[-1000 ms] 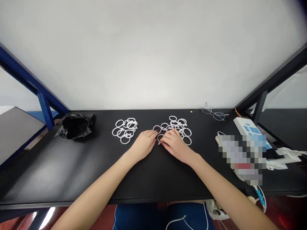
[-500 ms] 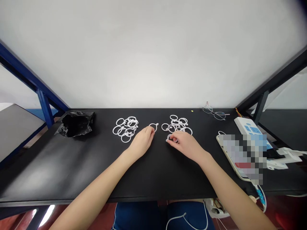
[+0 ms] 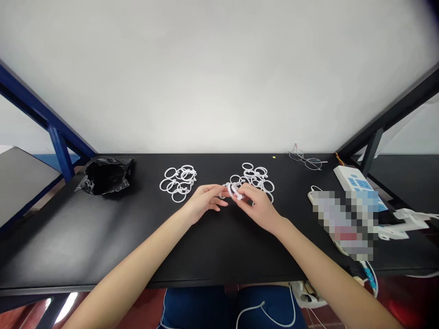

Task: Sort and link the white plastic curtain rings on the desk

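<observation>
In front of me my left hand (image 3: 207, 199) and my right hand (image 3: 258, 201) meet over the table. My right hand pinches a white curtain ring (image 3: 234, 192), tilted on edge, with a small knob at its lower end. A second white curtain ring (image 3: 222, 195) shows at the fingertips of my left hand, partly covered by them; its lower fingers are loosely spread. To the left lies a pile of white curtain rings (image 3: 179, 196), several of them overlapping. Behind my right hand is another pile of such rings (image 3: 268, 186), partly hidden by it.
On the black table (image 3: 113, 242), an open black plastic bag (image 3: 120, 183) stands at the left. Eyeglasses (image 3: 313, 163) lie at the back right. Nearer on the right are a blurred-out phone (image 3: 338, 224), a white power strip (image 3: 356, 180) and white cables.
Both hands have come together in the middle. My right hand has lifted a curtain ring off the right pile and moved left, while the left hand's ring has come to meet it.
</observation>
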